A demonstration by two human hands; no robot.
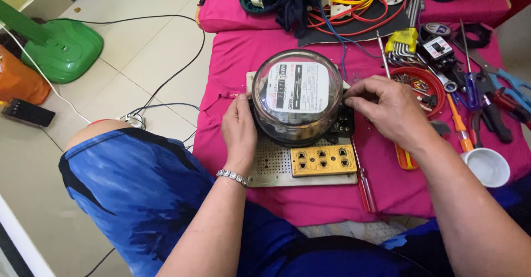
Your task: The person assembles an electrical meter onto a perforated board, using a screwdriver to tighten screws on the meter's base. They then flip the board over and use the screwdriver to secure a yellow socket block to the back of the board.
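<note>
— Meter dead centre, round glass dome over a black base, sitting on a pale perforated board laid on the pink cloth

— And both hands on it?

— Left hand is pressed flat against the dome's left flank, fingers together, bracelet at the wrist. Right hand comes in from the other side, fingertips bunched at the black terminal block on the meter's right edge; pinching something tiny or just touching, I cannot tell

— So the meter's boxed in between them

— Exactly, touching both. Just in front of it, nearer the person, a yellow socket strip lies on the same board. A red-handled screwdriver rests beside the board's right edge, a white cup sits well off to the right among scattered tools
</note>
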